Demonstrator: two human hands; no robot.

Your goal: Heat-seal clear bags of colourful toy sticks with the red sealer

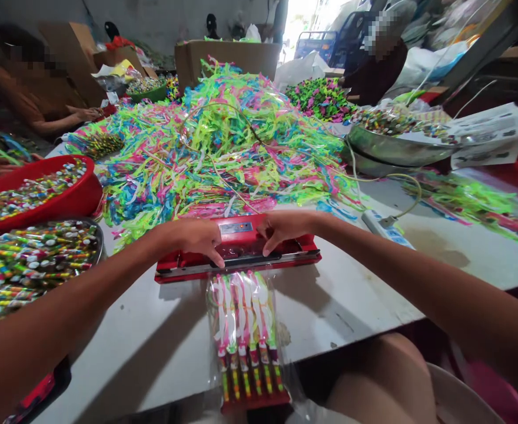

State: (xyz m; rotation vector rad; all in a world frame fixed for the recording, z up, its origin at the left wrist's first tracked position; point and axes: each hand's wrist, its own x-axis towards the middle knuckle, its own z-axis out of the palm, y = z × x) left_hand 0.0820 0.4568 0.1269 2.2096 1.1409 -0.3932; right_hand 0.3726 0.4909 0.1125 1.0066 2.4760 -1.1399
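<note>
A red heat sealer [236,235] with a metal bar along its front lies on the white table. On the left of its bar rests my left hand [199,237], thumb pointing down and the other fingers curled. My right hand [279,229] is curled in the same way, its thumb on the bar to the right. Both hands press on the sealer. A clear plastic bag [245,330] of several colourful stick toys extends from the sealer's front edge toward me, over the table's near edge. The bag's top end is hidden under the bar.
A large heap of coloured plastic strips [232,141] lies behind the sealer. Left are a red basin [86,188] and a metal bowl [102,235] of small sticks. A power strip [385,229] and metal bowls [391,150] stand right. People sit at the far left and back right.
</note>
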